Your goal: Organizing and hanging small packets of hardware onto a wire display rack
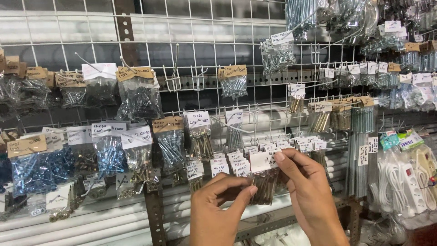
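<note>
Both my hands are raised in front of a wire display grid (150,45) hung with small clear bags of screws and bolts. My left hand (217,207) pinches the lower part of a small clear bag of brass-coloured screws (264,184). At the bag's upper right, my right hand (306,189) grips the white paper header (260,161) with thumb and forefinger. The bag hangs among a row of similar white-tagged bags (227,165) on hooks.
Bags of blue screws (38,171) and silver bolts (170,146) hang at left. Empty hooks (175,77) stick out of the grid at top middle. Long threaded rods (359,150) and packaged white power strips (412,180) hang at right. White pipes (91,218) lie behind the grid.
</note>
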